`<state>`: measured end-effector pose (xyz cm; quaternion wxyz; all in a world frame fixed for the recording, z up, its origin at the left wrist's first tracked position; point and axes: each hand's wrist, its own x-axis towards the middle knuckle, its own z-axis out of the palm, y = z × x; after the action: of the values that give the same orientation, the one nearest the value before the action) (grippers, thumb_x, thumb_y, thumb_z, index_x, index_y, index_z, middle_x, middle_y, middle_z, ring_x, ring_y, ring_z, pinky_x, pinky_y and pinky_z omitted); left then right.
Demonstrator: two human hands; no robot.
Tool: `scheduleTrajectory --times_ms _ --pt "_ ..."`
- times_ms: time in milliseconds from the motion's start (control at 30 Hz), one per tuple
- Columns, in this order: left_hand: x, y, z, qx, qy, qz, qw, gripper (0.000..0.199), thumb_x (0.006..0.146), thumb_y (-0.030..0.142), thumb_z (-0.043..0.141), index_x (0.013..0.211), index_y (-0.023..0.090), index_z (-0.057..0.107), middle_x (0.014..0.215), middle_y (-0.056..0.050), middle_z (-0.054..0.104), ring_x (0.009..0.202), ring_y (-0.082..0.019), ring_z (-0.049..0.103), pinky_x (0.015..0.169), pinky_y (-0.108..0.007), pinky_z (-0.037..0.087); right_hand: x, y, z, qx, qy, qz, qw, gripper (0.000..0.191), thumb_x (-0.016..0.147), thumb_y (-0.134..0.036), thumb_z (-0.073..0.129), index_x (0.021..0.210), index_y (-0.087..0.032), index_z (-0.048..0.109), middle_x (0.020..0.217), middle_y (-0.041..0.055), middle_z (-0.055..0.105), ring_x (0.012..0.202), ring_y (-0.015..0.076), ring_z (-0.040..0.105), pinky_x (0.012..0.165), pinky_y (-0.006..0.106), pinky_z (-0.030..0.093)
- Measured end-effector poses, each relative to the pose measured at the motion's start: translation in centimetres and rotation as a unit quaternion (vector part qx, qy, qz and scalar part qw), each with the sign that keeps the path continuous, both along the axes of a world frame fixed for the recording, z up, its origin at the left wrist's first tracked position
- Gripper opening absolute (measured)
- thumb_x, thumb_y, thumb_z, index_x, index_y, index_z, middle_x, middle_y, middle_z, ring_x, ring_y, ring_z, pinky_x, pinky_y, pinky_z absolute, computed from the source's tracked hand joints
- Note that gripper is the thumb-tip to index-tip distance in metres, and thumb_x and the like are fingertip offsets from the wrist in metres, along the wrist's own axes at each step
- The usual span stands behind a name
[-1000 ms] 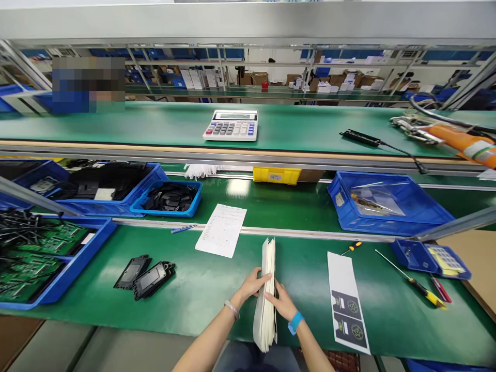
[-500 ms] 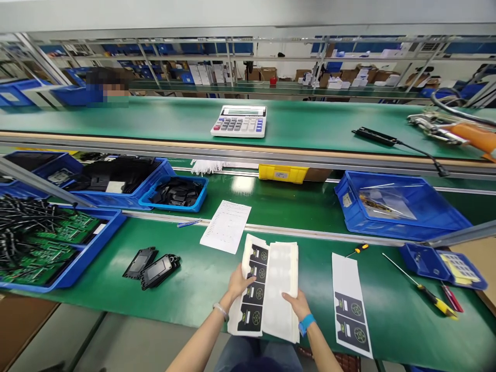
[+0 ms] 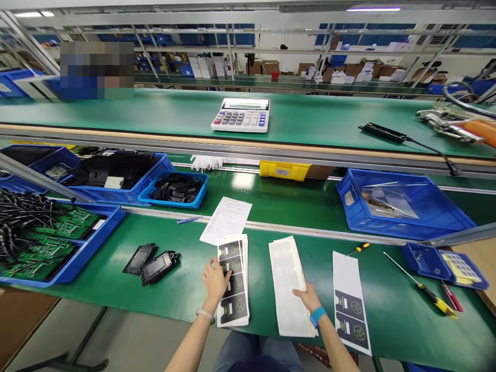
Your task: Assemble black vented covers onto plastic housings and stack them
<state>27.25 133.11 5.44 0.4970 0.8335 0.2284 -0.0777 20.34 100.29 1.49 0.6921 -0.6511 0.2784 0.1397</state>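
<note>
On the green bench in front of me lie two paper stacks, side by side with a gap between them. The left one is a stack of label sheets (image 3: 237,283), its top sheet printed with black panels. My left hand (image 3: 215,279) rests at its left edge, fingers apart and thumb lying on the top sheet. To the right is a stack of blank white sheets (image 3: 284,279). My right hand (image 3: 309,298) grips its right edge, thumb on top and fingers hidden underneath. Farther right lies a single label sheet (image 3: 351,305) with two black panels and a blank upper part.
A written paper (image 3: 228,219) touches the left stack's top end. Black plastic housings (image 3: 160,266) lie at left, near a blue tray of circuit boards (image 3: 96,248). At right are screwdrivers (image 3: 430,297) and a blue bin (image 3: 403,222). A calculator (image 3: 242,116) sits on the upper shelf.
The two stacks, held close together before, are now apart. The label stack has moved left and lies on the bench; my left hand's fingers have loosened. The white stack has shifted slightly right.
</note>
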Motion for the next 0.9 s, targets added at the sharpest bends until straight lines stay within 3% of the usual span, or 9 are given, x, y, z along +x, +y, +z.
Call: scheduleTrajectory --times_ms 67,200,300,433,533,600,667,733,900 --pt "-0.7 -2.4 0.1 -0.06 -0.006 -0.034 0.998 0.065 0.069 0.018 0.065 0.131 0.016 0.046 0.141 -0.018 0.04 0.138 -0.038 0.026 0.109 -0.058 0.026 0.4 0.2 0.1 -0.013 -0.001 -0.003 1.0 0.038 0.046 -0.024 0.068 0.084 -0.016 0.069 0.088 0.0104 0.075 0.086 0.0336 0.068 0.083 0.047 0.054" --pt "-2.8 -9.3 -1.0 -0.229 0.088 -0.113 0.963 0.049 0.064 0.025 0.072 0.109 0.012 0.06 0.104 -0.015 0.065 0.102 -0.031 0.06 0.099 -0.049 0.043 0.6 1.0 0.1 0.014 0.0 0.005 1.0 0.039 0.046 -0.025 0.072 0.083 -0.016 0.067 0.089 0.0116 0.074 0.089 0.0349 0.067 0.085 0.049 0.053" --pt "-3.8 -12.5 -1.5 -0.352 0.139 -0.116 0.918 0.057 0.071 0.046 0.066 0.114 0.011 0.055 0.11 -0.018 0.066 0.104 -0.031 0.062 0.098 -0.047 0.045 -0.3 1.7 0.4 0.082 0.002 0.028 0.996 0.048 0.049 -0.035 0.076 0.091 -0.014 0.067 0.091 0.0133 0.074 0.09 0.0348 0.068 0.085 0.049 0.053" --pt "-3.7 -12.5 -0.9 -0.495 0.2 -0.145 0.833 0.074 0.069 0.071 0.052 0.112 0.011 0.059 0.115 -0.019 0.067 0.112 -0.034 0.06 0.102 -0.048 0.043 -1.8 3.1 1.2 0.201 0.01 0.02 0.979 0.051 0.056 -0.041 0.079 0.098 -0.015 0.065 0.098 0.013 0.073 0.094 0.0342 0.067 0.089 0.049 0.052" --pt "-3.4 -11.7 -0.7 -0.554 0.238 -0.15 0.783 0.086 0.061 0.075 0.051 0.112 0.007 0.061 0.107 -0.02 0.07 0.11 -0.038 0.06 0.1 -0.051 0.042 -1.8 4.4 1.8 0.245 -0.013 0.046 0.968 0.056 0.06 -0.04 0.079 0.108 -0.017 0.061 0.109 0.0129 0.07 0.103 0.0334 0.064 0.092 0.048 0.049" --pt "-3.4 -11.3 -0.9 -0.604 0.257 -0.116 0.746 0.086 0.059 0.069 0.051 0.117 0.006 0.059 0.106 -0.019 0.071 0.109 -0.039 0.061 0.098 -0.052 0.043 -1.2 4.9 1.9 0.18 -0.044 0.062 0.981 0.061 0.059 -0.037 0.078 0.113 -0.018 0.057 0.116 0.013 0.066 0.11 0.0329 0.06 0.096 0.048 0.047" --pt "-3.4 -11.1 -1.3 -0.643 0.272 -0.082 0.711 0.081 0.057 0.058 0.055 0.121 0.007 0.057 0.106 -0.017 0.071 0.107 -0.038 0.062 0.096 -0.05 0.045 -0.3 5.1 1.7 0.06 -0.06 0.057 0.995 0.066 0.052 -0.034 0.079 0.112 -0.019 0.055 0.114 0.0117 0.064 0.113 0.0337 0.056 0.099 0.05 0.044" --pt "-3.5 -11.0 -1.6 -0.655 0.279 -0.072 0.699 0.077 0.052 0.047 0.057 0.12 0.009 0.056 0.105 -0.016 0.071 0.105 -0.037 0.062 0.093 -0.049 0.047 0.3 4.9 1.4 -0.003 -0.064 0.058 0.996 0.067 0.047 -0.032 0.079 0.109 -0.019 0.056 0.107 0.0099 0.065 0.11 0.034 0.057 0.099 0.051 0.042" --pt "-3.6 -10.5 -2.4 -0.637 0.288 -0.074 0.711 0.065 0.048 0.032 0.06 0.11 0.014 0.059 0.097 -0.015 0.071 0.102 -0.036 0.064 0.088 -0.049 0.05 1.0 3.5 1.1 0.033 -0.091 0.094 0.991 0.042 0.061 -0.044 0.071 0.094 -0.018 0.065 0.094 0.0097 0.071 0.094 0.0299 0.063 0.09 0.045 0.048"
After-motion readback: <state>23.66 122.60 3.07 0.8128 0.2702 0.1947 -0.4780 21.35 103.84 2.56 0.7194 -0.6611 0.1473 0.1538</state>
